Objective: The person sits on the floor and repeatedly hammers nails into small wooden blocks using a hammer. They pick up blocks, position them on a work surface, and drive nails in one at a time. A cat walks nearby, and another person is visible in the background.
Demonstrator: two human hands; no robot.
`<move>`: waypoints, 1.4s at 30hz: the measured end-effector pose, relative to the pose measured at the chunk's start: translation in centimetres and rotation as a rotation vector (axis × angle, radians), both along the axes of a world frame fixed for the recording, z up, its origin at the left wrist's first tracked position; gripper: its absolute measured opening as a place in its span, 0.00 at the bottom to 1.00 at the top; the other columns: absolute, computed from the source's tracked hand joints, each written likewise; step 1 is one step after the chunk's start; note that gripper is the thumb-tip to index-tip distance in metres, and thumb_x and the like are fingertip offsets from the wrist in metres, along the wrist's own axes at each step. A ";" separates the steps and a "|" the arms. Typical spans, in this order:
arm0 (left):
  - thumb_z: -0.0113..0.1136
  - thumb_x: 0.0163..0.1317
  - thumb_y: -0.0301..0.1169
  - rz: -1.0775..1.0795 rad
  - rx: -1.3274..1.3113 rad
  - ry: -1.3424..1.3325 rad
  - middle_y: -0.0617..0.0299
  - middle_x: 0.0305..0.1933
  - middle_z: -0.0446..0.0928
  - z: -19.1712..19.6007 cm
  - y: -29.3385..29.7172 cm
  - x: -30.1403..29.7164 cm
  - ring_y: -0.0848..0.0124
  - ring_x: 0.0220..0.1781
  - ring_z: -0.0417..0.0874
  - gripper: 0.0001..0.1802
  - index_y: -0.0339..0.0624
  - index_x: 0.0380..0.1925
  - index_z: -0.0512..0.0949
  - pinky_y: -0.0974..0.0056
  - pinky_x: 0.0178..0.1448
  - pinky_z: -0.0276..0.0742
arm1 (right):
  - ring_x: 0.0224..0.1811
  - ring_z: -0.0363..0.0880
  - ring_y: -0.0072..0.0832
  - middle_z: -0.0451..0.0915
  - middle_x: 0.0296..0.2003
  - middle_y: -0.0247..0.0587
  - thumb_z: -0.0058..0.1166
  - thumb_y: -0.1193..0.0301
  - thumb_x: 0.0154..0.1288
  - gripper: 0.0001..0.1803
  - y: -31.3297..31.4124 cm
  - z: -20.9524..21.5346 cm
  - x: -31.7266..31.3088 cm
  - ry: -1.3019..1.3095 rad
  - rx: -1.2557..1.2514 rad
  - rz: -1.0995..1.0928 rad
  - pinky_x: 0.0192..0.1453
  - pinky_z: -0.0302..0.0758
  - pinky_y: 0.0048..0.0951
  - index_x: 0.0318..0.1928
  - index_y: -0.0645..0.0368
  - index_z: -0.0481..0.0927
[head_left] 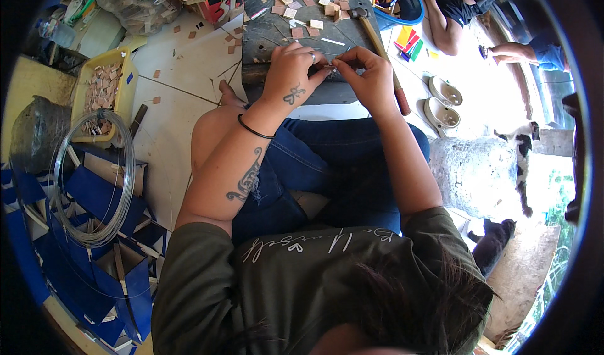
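The left hand (290, 75) and the right hand (372, 81) meet over the near part of a dark counter (267, 34), thumbs and fingers drawn together so that hardly any gap shows. Between the fingertips of both hands sits a small piece (331, 67) (too tiny to tell exactly what it is), held above the counter. The left hand's back faces up, a ring (313, 57) on one finger; a black band (255, 128) circles the arm below it.

Just beyond the fingers a thin white strip (333, 41) lies on the counter. Farther beyond them, wooden tiles (316, 24) are scattered over the far half, some pale and some brown. Right of the fingers a hammer (380, 40) lies aslant, its head among the nearest tiles and the red end of its handle beside the right wrist.

Past the hammer, to the right of the fingers, are a blue basin (415, 15), some coloured cards (409, 42) on the floor (170, 166) and a pair of sandals (443, 92). Well to the left of the fingers stands a yellow tub (129, 84) full of more tiles, with a coil of wire (61, 185) leaning nearer the person (over a heap of blue boxes (94, 191)).
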State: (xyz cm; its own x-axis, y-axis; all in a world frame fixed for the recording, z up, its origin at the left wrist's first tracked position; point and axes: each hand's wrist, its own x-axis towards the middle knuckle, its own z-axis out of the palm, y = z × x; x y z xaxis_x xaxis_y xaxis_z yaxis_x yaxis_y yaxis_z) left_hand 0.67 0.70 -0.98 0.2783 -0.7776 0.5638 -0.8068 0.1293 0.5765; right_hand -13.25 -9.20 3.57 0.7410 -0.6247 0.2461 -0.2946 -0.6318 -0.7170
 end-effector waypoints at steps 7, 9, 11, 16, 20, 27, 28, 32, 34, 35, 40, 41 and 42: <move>0.68 0.49 0.32 -0.007 -0.006 0.007 0.61 0.30 0.81 0.2 0.0 0.0 0.60 0.38 0.78 0.07 0.42 0.26 0.82 0.55 0.45 0.69 | 0.29 0.82 0.28 0.83 0.28 0.43 0.62 0.75 0.56 0.05 0.1 0.4 0.2 -0.007 -0.069 0.048 0.36 0.76 0.28 0.32 0.63 0.82; 0.68 0.50 0.33 -0.007 -0.015 0.007 0.62 0.29 0.81 0.1 -0.2 0.0 0.61 0.38 0.78 0.07 0.43 0.26 0.82 0.55 0.45 0.68 | 0.28 0.83 0.33 0.83 0.28 0.46 0.62 0.74 0.55 0.05 -0.1 0.4 0.2 -0.015 -0.086 0.053 0.35 0.77 0.31 0.31 0.63 0.82; 0.66 0.51 0.34 0.002 -0.018 0.015 0.65 0.29 0.80 -0.1 -0.2 0.0 0.63 0.39 0.78 0.06 0.46 0.24 0.81 0.56 0.47 0.67 | 0.29 0.84 0.35 0.83 0.27 0.47 0.62 0.74 0.55 0.05 -0.2 0.3 0.2 -0.030 -0.083 0.051 0.35 0.78 0.33 0.31 0.63 0.82; 0.66 0.51 0.34 -0.017 0.009 0.004 0.55 0.29 0.79 0.0 0.0 0.1 0.54 0.36 0.78 0.09 0.40 0.24 0.79 0.51 0.43 0.71 | 0.28 0.84 0.34 0.83 0.27 0.45 0.63 0.67 0.54 0.08 -0.4 -1.0 0.5 -0.001 -0.103 -0.031 0.35 0.78 0.33 0.31 0.58 0.84; 0.66 0.50 0.30 -0.046 0.091 0.001 0.51 0.28 0.77 1.1 -0.2 -0.1 0.52 0.34 0.77 0.09 0.37 0.24 0.77 0.53 0.40 0.72 | 0.31 0.83 0.39 0.83 0.29 0.46 0.65 0.69 0.49 0.10 -0.5 -1.5 -0.2 -0.181 -0.047 -0.040 0.39 0.78 0.34 0.32 0.59 0.84; 0.63 0.58 0.28 -0.066 0.146 0.133 0.53 0.33 0.77 0.6 0.2 -0.6 0.57 0.39 0.76 0.08 0.33 0.32 0.79 0.57 0.48 0.72 | 0.30 0.82 0.39 0.82 0.28 0.43 0.57 0.77 0.54 0.07 0.8 -1.0 -1.4 -0.415 0.030 -0.087 0.36 0.78 0.33 0.36 0.61 0.79; 0.62 0.58 0.28 -0.069 0.131 0.121 0.52 0.34 0.77 0.4 0.2 -0.5 0.57 0.40 0.77 0.09 0.32 0.33 0.79 0.57 0.48 0.72 | 0.32 0.82 0.40 0.82 0.29 0.44 0.57 0.77 0.54 0.06 0.9 -1.1 -1.7 -0.425 0.045 -0.074 0.38 0.78 0.33 0.35 0.61 0.79; 0.62 0.59 0.28 -0.074 0.155 0.105 0.51 0.35 0.77 0.2 0.0 -0.1 0.56 0.43 0.77 0.10 0.31 0.35 0.78 0.56 0.49 0.71 | 0.35 0.82 0.40 0.82 0.30 0.45 0.57 0.77 0.52 0.06 0.5 -0.8 -1.9 -0.414 0.013 -0.084 0.41 0.78 0.34 0.34 0.62 0.79; 0.62 0.59 0.29 -0.069 0.162 0.090 0.51 0.35 0.77 0.2 -0.1 -0.1 0.56 0.43 0.77 0.10 0.31 0.34 0.78 0.56 0.50 0.71 | 0.35 0.82 0.40 0.81 0.30 0.45 0.57 0.77 0.52 0.06 0.4 -0.7 -1.8 -0.446 0.020 -0.076 0.42 0.77 0.35 0.33 0.63 0.79; 0.61 0.60 0.29 -0.065 0.167 0.088 0.51 0.35 0.77 0.3 -0.1 -0.1 0.56 0.43 0.77 0.10 0.31 0.34 0.78 0.56 0.50 0.71 | 0.35 0.82 0.40 0.81 0.29 0.45 0.57 0.77 0.52 0.06 0.4 -0.6 -1.7 -0.465 0.042 -0.076 0.42 0.77 0.35 0.33 0.63 0.79; 0.61 0.60 0.30 -0.059 0.165 0.097 0.51 0.35 0.77 0.2 -0.1 0.0 0.55 0.43 0.77 0.10 0.32 0.34 0.78 0.55 0.50 0.71 | 0.34 0.82 0.41 0.81 0.28 0.46 0.57 0.78 0.50 0.06 0.7 -0.5 -1.4 -0.468 0.078 -0.085 0.41 0.77 0.35 0.32 0.63 0.79; 0.60 0.60 0.30 -0.059 0.165 0.095 0.51 0.35 0.77 0.1 -0.1 0.0 0.55 0.43 0.77 0.10 0.32 0.34 0.78 0.55 0.50 0.71 | 0.34 0.82 0.42 0.81 0.29 0.48 0.57 0.79 0.48 0.07 0.7 -0.5 -1.4 -0.465 0.090 -0.080 0.40 0.77 0.35 0.31 0.63 0.79; 0.60 0.60 0.29 -0.060 0.162 0.098 0.51 0.35 0.77 0.1 -0.1 0.1 0.55 0.43 0.77 0.10 0.32 0.34 0.78 0.55 0.50 0.71 | 0.34 0.82 0.43 0.81 0.29 0.49 0.57 0.79 0.47 0.08 0.8 -0.5 -1.4 -0.464 0.103 -0.076 0.40 0.77 0.36 0.31 0.64 0.79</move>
